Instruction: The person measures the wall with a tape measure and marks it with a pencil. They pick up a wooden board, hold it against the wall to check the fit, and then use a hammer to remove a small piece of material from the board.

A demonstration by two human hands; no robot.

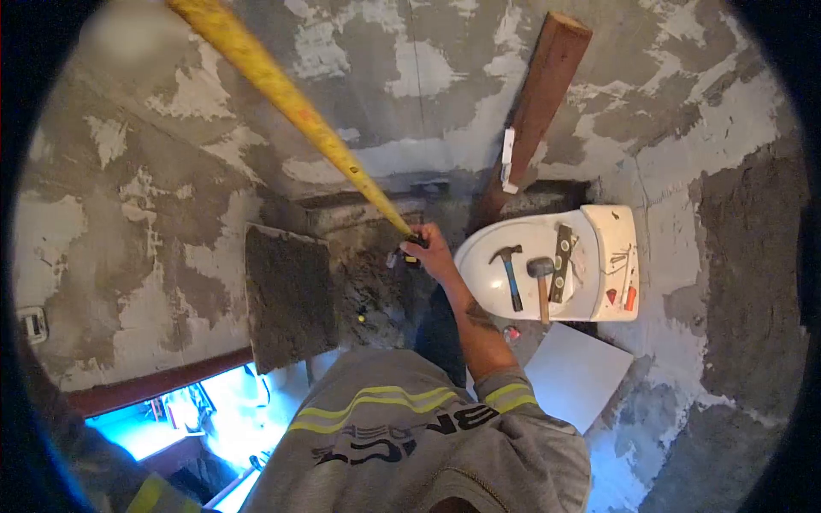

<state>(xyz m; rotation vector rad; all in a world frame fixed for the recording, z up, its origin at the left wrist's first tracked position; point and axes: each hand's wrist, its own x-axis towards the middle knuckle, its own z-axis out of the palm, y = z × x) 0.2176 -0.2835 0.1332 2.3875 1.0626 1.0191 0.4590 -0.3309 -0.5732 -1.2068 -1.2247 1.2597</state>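
Observation:
My right hand is closed around the dark case of a tape measure, low in front of me. From the case the yellow tape blade runs up and left, out past the top edge of the view. Close to the camera at lower left is a dark, blurred left sleeve with a yellow stripe; my left hand does not show. Below the tape lies rough, debris-strewn floor.
To the right, a white toilet carries a hammer, a rubber mallet and a spirit level on its lid. A wooden beam leans nearby. A dark board and a white panel flank me.

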